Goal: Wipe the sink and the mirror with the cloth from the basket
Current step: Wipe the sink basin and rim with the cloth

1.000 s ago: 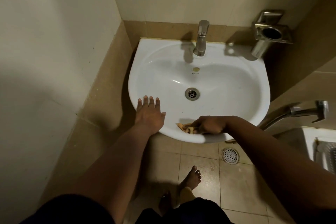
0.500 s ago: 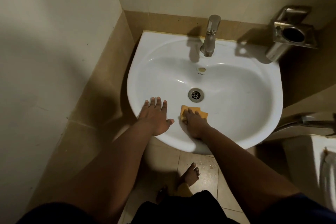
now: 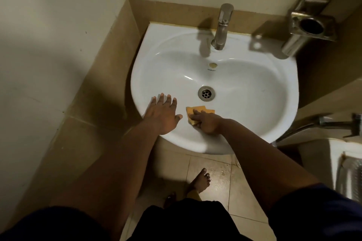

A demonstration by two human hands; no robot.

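Head view: sink-wiping step in progress. Right hand (image 3: pixel 207 123) presses the orange cloth (image 3: pixel 197 112) on the near inner slope of the sink (image 3: pixel 254 88), fingers curled over it, just below the drain (image 3: pixel 206 93). Left hand (image 3: pixel 163 114) lies flat with fingers spread on the near-left rim, holding nothing, likely bracing. Next move, by my read: sweep the cloth round the bowl and rim, up toward the tap (image 3: pixel 222 25), then on to the mirror, which isn't in view. Small dark lettering under the overflow hole (image 3: pixel 213 64), too blurred to read. No other writing visible.
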